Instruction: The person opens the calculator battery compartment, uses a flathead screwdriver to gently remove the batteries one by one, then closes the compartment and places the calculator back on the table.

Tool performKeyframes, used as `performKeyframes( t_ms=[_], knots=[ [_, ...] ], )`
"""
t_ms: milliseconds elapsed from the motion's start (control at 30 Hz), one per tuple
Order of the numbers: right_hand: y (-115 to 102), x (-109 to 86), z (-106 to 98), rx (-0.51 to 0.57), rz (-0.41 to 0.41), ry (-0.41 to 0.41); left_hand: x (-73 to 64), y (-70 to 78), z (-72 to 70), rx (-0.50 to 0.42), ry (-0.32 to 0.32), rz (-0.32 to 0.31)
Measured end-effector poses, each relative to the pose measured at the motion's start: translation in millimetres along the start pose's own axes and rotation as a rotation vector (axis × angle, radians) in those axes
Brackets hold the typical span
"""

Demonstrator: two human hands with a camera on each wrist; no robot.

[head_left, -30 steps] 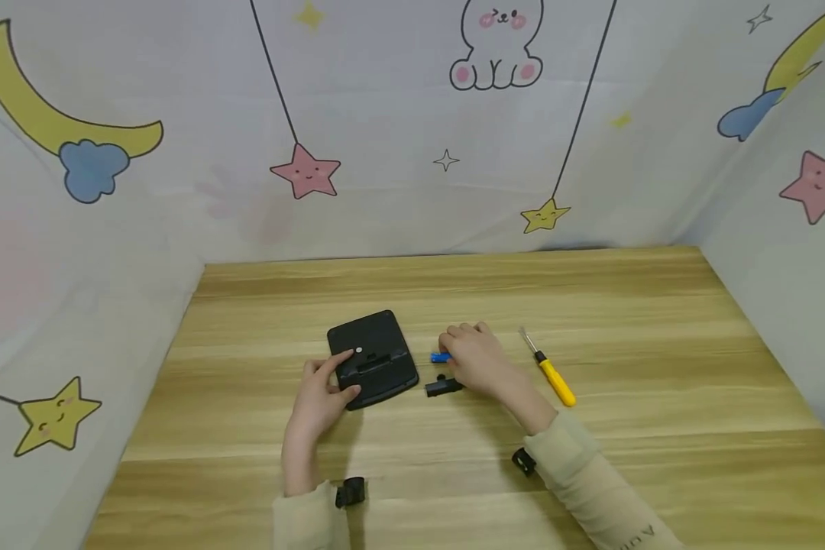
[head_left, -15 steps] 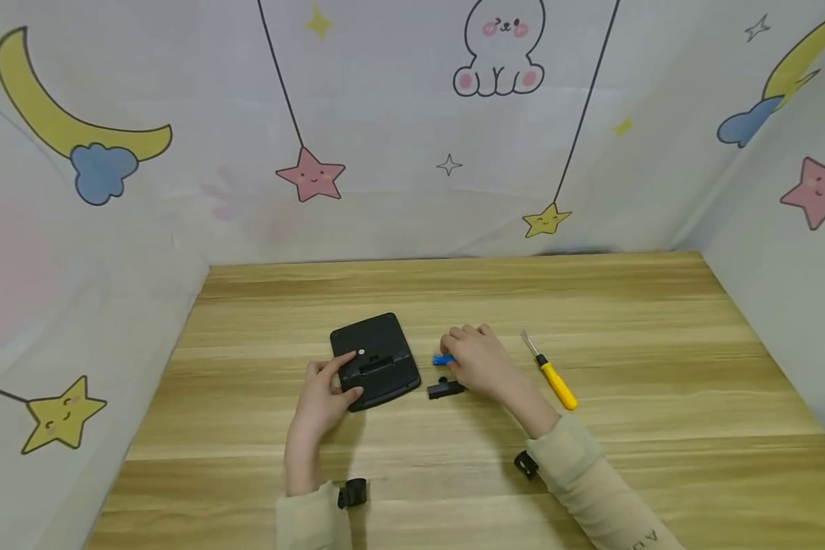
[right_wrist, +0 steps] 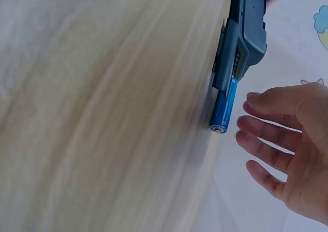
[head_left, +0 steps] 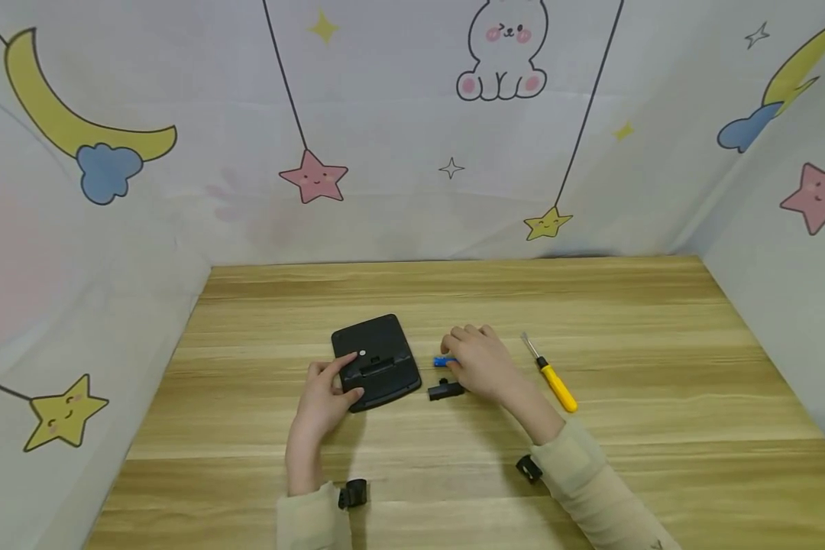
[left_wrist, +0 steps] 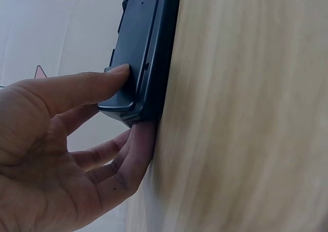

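A flat black device [head_left: 378, 336], possibly a calculator lying face down, has a narrow slot in its underside. My left hand [head_left: 321, 401] holds its left edge, thumb and index finger on top; in the left wrist view other fingers [left_wrist: 136, 157] touch its side. A blue cylindrical battery [head_left: 443, 361] lies right of the device, partly behind my right hand [head_left: 480, 364]. In the right wrist view that hand's fingers are loosely bent, apart from the battery [right_wrist: 224, 111]. Just nearer than the battery sits a small black cover [head_left: 445, 390].
A screwdriver [head_left: 557, 387] with a yellow handle lies to the right of my right hand. Wood-grained table surface [head_left: 440, 473] stretches around everything, and a printed cloth backdrop [head_left: 399, 221] rises at its far edge.
The head view has shifted slightly, so the whole scene sits a little lower and to the right. Both hands keep nearly the same place on and beside the things.
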State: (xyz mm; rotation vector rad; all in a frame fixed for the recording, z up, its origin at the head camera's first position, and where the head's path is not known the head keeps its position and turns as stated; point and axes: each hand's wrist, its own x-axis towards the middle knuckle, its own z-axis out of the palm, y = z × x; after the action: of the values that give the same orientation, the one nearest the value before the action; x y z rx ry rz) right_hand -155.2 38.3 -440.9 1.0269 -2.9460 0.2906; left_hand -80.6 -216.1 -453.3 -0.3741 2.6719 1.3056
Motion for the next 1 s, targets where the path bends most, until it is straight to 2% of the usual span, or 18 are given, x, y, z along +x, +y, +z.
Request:
performKeyframes(
  t_ms=[233, 367, 800, 1000],
  knots=[
    [-8, -3.0, -2, 0.004, -0.064, 0.000, 0.0, 0.3, -0.3, -0.001, -0.001, -0.003],
    [-10, -5.0, 2, -0.033, -0.091, -0.013, 0.1, 0.3, -0.2, 0.005, 0.001, 0.000],
    [-15, -5.0, 10, -0.022, -0.103, -0.063, 0.2, 0.1, 0.8, 0.009, 0.005, 0.002],
    [-15, -4.5, 13, -0.035, -0.107, -0.055, 0.6, 0.0, 1.2, 0.007, 0.008, 0.005]
  ],
)
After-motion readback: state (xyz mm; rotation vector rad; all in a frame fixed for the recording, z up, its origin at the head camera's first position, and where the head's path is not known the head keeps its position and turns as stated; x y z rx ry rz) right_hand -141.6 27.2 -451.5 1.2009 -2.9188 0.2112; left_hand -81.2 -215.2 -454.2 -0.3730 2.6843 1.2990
